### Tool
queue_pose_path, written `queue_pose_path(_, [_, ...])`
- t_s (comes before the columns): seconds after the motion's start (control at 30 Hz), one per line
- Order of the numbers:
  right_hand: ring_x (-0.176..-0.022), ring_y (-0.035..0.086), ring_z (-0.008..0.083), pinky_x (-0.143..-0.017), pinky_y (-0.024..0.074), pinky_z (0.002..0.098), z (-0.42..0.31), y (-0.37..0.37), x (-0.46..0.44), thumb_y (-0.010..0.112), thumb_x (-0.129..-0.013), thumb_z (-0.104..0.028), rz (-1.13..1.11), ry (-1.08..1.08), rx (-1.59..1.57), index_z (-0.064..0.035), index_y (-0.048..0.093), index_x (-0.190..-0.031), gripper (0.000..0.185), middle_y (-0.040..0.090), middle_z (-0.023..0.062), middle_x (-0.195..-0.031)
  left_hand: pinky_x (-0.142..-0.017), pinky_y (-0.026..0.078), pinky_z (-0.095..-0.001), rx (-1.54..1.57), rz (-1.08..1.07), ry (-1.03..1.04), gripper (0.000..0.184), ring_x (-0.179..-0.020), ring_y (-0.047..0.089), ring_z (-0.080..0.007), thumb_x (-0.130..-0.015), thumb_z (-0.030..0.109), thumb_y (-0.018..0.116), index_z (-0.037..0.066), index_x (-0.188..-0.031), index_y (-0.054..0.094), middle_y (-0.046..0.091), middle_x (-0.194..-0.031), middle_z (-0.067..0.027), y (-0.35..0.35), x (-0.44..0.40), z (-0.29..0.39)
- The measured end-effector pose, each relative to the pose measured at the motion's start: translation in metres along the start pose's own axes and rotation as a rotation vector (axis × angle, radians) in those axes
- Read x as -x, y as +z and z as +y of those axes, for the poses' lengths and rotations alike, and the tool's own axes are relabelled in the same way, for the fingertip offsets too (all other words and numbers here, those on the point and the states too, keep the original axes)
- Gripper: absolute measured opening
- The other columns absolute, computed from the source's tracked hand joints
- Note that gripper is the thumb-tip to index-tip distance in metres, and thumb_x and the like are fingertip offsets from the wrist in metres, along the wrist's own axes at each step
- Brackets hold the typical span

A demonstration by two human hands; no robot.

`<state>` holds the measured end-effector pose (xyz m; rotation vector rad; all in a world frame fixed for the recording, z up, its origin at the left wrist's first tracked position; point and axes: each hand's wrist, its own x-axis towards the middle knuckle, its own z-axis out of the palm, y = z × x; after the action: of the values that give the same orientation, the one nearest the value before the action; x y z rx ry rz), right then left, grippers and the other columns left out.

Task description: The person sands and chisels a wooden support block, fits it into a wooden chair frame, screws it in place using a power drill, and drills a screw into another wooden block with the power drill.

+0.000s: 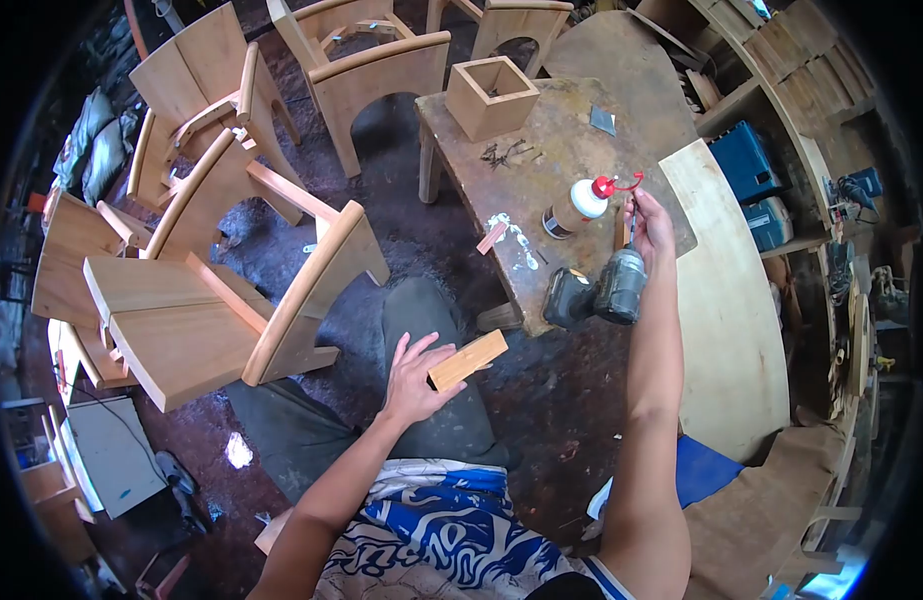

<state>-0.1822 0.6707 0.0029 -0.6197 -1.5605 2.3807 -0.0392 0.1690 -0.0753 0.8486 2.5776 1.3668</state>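
A small wooden block (468, 360) rests in my left hand (419, 378), above my thigh, with the fingers against its side. My right hand (651, 225) is at the right edge of the worn table, its fingers closed round a thin, dark piece too small to name. Just below that hand, a dark cordless drill (619, 288) lies at the table's near corner, beside its battery end. A white glue bottle (571, 208) with a red cap stands to the left of my right hand. White glue smears and a small wood strip (491, 237) lie on the tabletop.
An open wooden box (492, 97) sits on the worn table (581, 110). Several wooden chairs (171, 320) fill the left side. A pale curved board (726, 300) lies to the right, near shelves holding blue cases (746, 160).
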Motion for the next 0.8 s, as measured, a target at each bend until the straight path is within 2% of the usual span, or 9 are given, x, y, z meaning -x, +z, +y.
queue_pose_path(0.07, [-0.071,0.067,0.0144,-0.063,0.0601,0.0286,0.002,-0.003,-0.003,0.057,-0.105,-0.013,-0.035,0.003,-0.084,-0.0014,0.063,-0.11,0.014,0.066,0.0049,-0.085,-0.123,0.023,-0.0584,-0.008,-0.008,-0.008,0.053,-0.136,0.055,-0.0295,-0.073,0.034,0.089,0.011,-0.119,0.073,0.073,-0.125,-0.0043,-0.002,0.001,0.001])
queue_pose_path(0.3, [-0.068,0.067,0.0144,-0.06,0.0597,0.0283,0.007,-0.008,-0.009,0.057,-0.104,-0.012,-0.039,0.015,-0.139,-0.0002,0.063,-0.113,0.016,0.065,0.0048,-0.083,-0.123,0.023,-0.0588,-0.003,-0.001,-0.013,0.054,-0.135,0.056,-0.0297,-0.071,0.033,0.09,0.011,-0.117,0.073,0.073,-0.125,-0.0046,-0.002,0.0,0.002])
queue_pose_path(0.37, [-0.069,0.067,0.0146,-0.061,0.0595,0.0281,0.007,-0.01,-0.009,0.057,-0.104,-0.013,-0.053,0.034,-0.159,0.001,0.063,-0.118,0.021,0.065,0.0045,-0.083,-0.123,0.022,-0.0586,0.002,0.001,-0.015,0.053,-0.135,0.056,-0.0297,-0.071,0.034,0.09,0.011,-0.117,0.073,0.073,-0.125,-0.0048,-0.001,0.0,0.003])
queue_pose_path(0.6, [-0.076,0.067,0.0147,-0.064,0.0599,0.0286,0.01,-0.013,0.0,0.058,-0.104,-0.014,-0.108,0.042,-0.152,0.0012,0.063,-0.121,0.024,0.066,0.0048,-0.086,-0.123,0.023,-0.0586,-0.008,0.001,-0.014,0.054,-0.135,0.056,-0.0298,-0.072,0.034,0.089,0.011,-0.117,0.073,0.073,-0.125,-0.0049,-0.001,0.001,0.003])
queue_pose_path(0.67, [-0.079,0.068,0.0151,-0.067,0.0602,0.0284,0.011,-0.016,0.007,0.058,-0.103,-0.014,-0.142,0.088,-0.239,-0.0001,0.063,-0.121,0.023,0.068,0.006,-0.091,-0.123,0.023,-0.0588,-0.007,0.001,-0.017,0.054,-0.136,0.056,-0.0297,-0.072,0.034,0.09,0.011,-0.117,0.074,0.073,-0.125,-0.0048,-0.001,0.0,0.003])
queue_pose_path(0.8, [-0.083,0.07,0.0175,-0.072,0.0606,0.0286,0.025,-0.029,0.033,0.058,-0.103,-0.014,-0.125,0.131,-0.216,0.0003,0.062,-0.126,0.027,0.07,0.0089,-0.099,-0.124,0.022,-0.0576,-0.01,0.006,-0.027,0.054,-0.135,0.057,-0.0287,-0.072,0.033,0.09,0.01,-0.118,0.074,0.074,-0.125,-0.0054,0.0,0.002,0.002])
